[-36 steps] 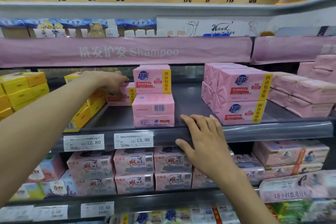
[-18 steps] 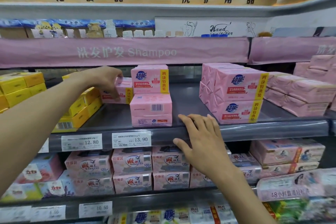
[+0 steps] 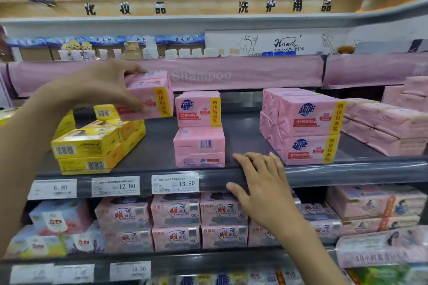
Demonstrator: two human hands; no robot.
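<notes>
My left hand grips a pink soap pack with a yellow side band, holding it in the air above the dark grey shelf, left of a stack of two like pink packs. The thumb lies under the pack and the fingers over its top. My right hand rests flat on the shelf's front edge, fingers straight, holding nothing. Its fingertips lie just right of the two-pack stack.
Yellow soap boxes are stacked at the shelf's left. A bigger block of pink packs stands to the right, with more pink bundles beyond. Price tags line the shelf edge. Pink packs fill the shelf below.
My left hand has lifted the pink pack from behind the stack, up and toward me. The view has shifted right and upward. The right hand stays on the shelf edge.
</notes>
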